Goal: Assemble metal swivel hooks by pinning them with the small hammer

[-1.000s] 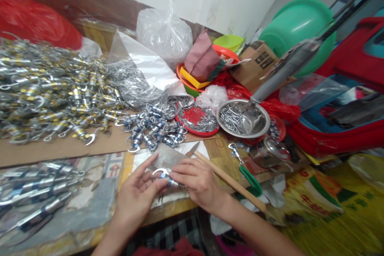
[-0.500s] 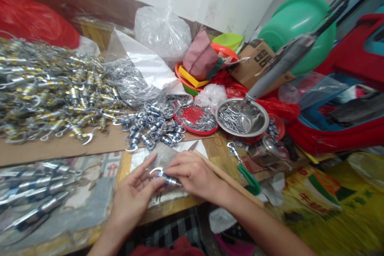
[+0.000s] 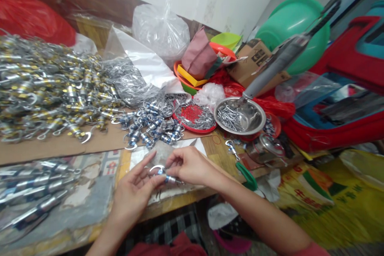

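A small metal hook fitting with blue parts point(image 3: 162, 171) lies between my hands over the table's front edge, its curved hook toward the left. My left hand point(image 3: 135, 188) pinches its hook end between thumb and fingers. My right hand point(image 3: 187, 166) is closed at the fitting's right part, thumb and fingertips together; whether a small piece is between them is too small to tell. Just behind my hands lie a pile of similar blue fittings point(image 3: 153, 126) and a grey block point(image 3: 162, 152).
A large heap of yellow-banded fittings point(image 3: 60, 88) covers the left. Behind stand a red tray of small pins point(image 3: 195, 118) and a steel bowl of pins point(image 3: 240, 116). A green-handled tool point(image 3: 246, 176) and one loose fitting point(image 3: 232, 149) lie at right.
The fingers of my right hand have lifted and curled slightly at the fitting, showing more of its right end. My left hand keeps its hold. The view has shifted slightly.
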Available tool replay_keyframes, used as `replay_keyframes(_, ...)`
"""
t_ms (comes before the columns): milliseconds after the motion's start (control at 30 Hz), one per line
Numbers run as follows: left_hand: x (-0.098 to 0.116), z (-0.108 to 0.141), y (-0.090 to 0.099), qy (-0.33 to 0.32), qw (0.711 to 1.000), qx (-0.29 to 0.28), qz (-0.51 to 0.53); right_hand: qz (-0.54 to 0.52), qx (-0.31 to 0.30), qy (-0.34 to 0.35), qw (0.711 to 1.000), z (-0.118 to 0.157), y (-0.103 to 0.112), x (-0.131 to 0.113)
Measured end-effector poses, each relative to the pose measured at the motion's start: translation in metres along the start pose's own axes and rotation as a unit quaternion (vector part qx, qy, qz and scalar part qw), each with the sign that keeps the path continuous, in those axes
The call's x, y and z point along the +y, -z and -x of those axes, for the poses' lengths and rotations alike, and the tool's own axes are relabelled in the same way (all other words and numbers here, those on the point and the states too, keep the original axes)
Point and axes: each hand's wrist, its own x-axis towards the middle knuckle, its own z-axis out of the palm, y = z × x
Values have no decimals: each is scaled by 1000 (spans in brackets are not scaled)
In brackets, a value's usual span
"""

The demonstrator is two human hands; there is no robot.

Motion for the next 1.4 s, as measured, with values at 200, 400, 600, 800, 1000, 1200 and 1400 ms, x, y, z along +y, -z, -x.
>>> replay_keyframes(200,-5,-4,5,7,1000,-18,-15,66,-56,-60,994,-13,10,-14)
replay_keyframes(400,-1,-4,5,9,998,3,-59,63,-25,-56,996,-12,2,-11)
replay_keyframes(600,-2,-4,5,15,999,6,-46,-66,164,15,984,8,17,31)
replay_keyframes(800,-8,-7,7,10,999,6,-30,243,190,-36,950,57,35,92)
replay_keyframes(1000,-4,-5,5,14,1000,6,-17,217,192,-26,957,62,32,84)
replay_keyframes(1200,-4,-5,3,7,1000,-5,4,144,218,164,951,81,36,29)
replay_keyframes(1400,-3,-4,2,12,999,-16,26,199,145,200,948,86,17,22)
